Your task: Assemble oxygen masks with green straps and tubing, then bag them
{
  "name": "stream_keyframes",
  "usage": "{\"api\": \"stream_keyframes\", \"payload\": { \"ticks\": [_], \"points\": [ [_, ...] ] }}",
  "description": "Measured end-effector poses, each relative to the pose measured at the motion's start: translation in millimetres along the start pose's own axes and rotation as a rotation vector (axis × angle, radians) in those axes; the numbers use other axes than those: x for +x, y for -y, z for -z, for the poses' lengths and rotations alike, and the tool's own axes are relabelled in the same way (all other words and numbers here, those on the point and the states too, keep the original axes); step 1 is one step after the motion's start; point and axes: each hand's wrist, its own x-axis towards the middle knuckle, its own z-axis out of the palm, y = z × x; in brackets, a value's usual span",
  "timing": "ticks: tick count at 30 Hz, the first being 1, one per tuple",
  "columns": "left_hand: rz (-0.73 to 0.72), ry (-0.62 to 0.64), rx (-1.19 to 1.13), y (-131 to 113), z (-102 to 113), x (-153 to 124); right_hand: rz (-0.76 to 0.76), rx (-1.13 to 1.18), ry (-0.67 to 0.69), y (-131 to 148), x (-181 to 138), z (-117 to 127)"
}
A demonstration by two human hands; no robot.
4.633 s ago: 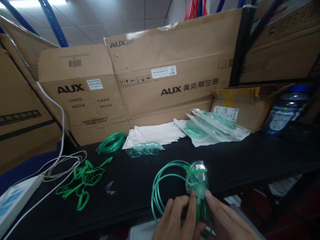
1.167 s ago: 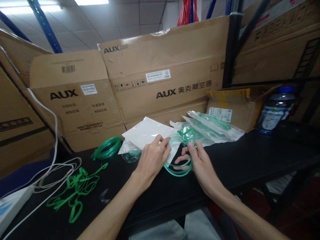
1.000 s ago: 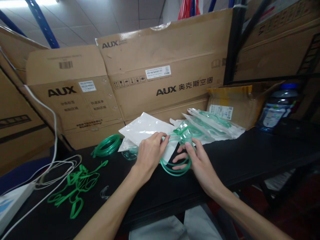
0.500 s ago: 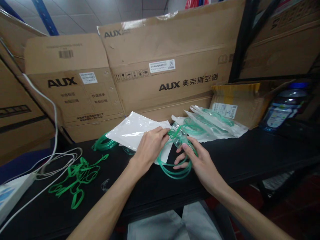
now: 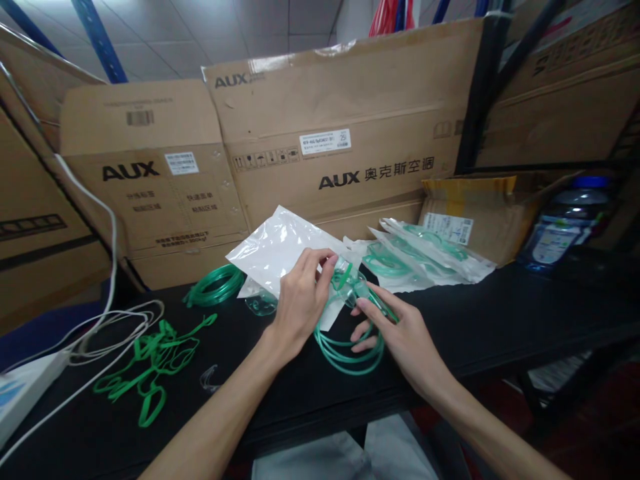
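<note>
Our left hand (image 5: 303, 293) has thumb and forefinger drawn together at the upper edge of a clear oxygen mask (image 5: 353, 291), seemingly pinching it; whether the mask's green strap (image 5: 344, 277) is caught too, we cannot tell. Our right hand (image 5: 400, 327) pinches the mask's lower end between thumb and forefinger, its other fingers curled around looped green tubing (image 5: 353, 371). Between our hands, the mask sits over the near edge of a glossy white pouch (image 5: 270, 250), which lies slanted behind the left hand.

We judge the step in hand to be arranging mask and strap at the pouch. The next move seems to call for a light grip and gathered loops, lest the tubing spring out.

Along the black tabletop (image 5: 450, 323), left of the pouch, lie a coil of darker green tubing (image 5: 215, 287), a tangle of green elastic straps (image 5: 165, 353) and a white power strip (image 5: 35, 390). Another clear mask (image 5: 261, 304) shows partly under the pouch. To the right, filled pouches (image 5: 425, 257) overlap before a small open carton (image 5: 465, 220) and a blue-capped bottle (image 5: 555, 227). Large AUX cartons (image 5: 340, 100) wall the back, below a tiled ceiling (image 5: 240, 23).
</note>
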Motion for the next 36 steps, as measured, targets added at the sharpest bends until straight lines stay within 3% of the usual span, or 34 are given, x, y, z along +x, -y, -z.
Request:
{"api": "stream_keyframes", "payload": {
  "ticks": [9, 18, 26, 31, 36],
  "points": [
    [-0.267, 0.108, -0.008, -1.0, -6.5, -10.4, 0.123, -0.046, -0.037, -0.5, 3.7, -1.8],
    [-0.328, 0.03, -0.067, -3.8, 0.4, -9.5, 0.173, -0.008, -0.017, -2.1, 1.6, 2.8],
    [-0.412, -0.005, -0.097, -4.9, -0.2, -13.2, 0.228, 0.111, -0.112, -0.6, 4.5, -12.0],
    [-0.334, -0.062, -0.053, -2.7, -1.1, -12.8, 0.207, -0.123, -0.035, -4.7, -4.1, -12.7],
    [-0.387, -0.036, 0.0, -1.1, 2.2, -13.4, 0.119, -0.17, 0.003, -5.9, -4.1, -18.8]
  ]
}}
